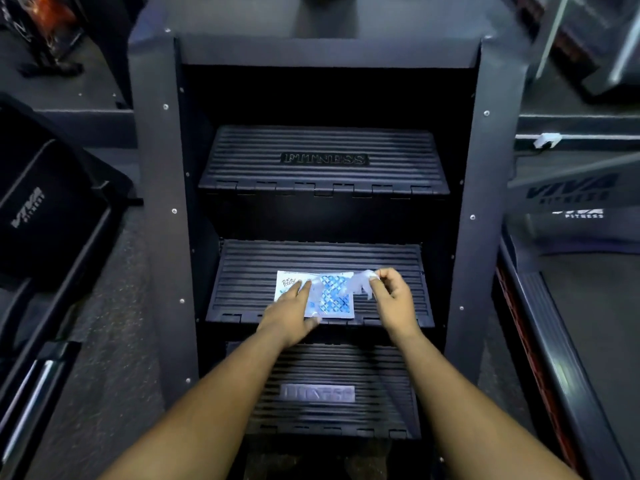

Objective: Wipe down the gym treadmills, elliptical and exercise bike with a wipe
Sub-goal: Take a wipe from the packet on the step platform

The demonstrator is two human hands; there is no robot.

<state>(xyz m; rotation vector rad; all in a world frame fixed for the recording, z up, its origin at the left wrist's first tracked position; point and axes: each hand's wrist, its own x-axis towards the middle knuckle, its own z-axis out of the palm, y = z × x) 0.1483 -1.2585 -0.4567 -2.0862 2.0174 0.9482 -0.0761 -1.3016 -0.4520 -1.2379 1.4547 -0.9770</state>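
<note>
Early stage, by my read: your left hand (292, 311) presses flat on the wipes packet (329, 294) on the stair climber's middle step (394, 261); your right hand (389, 294) pinches a wipe (360, 285) coming free. No machine wiped yet.

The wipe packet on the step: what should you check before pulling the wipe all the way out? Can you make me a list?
1. Wipe packet lies flat on the middle step: ok.
2. Left hand presses the packet down so it will not slide: ok.
3. Right hand fingers pinch the wipe at the packet's right end: ok.
4. Wipe fully free of the packet: not ok, part of it seems to be inside.
5. Only one wipe coming out: cannot tell, the white sheet is blurred.
6. Wipe wet enough to clean with: cannot tell.
</note>
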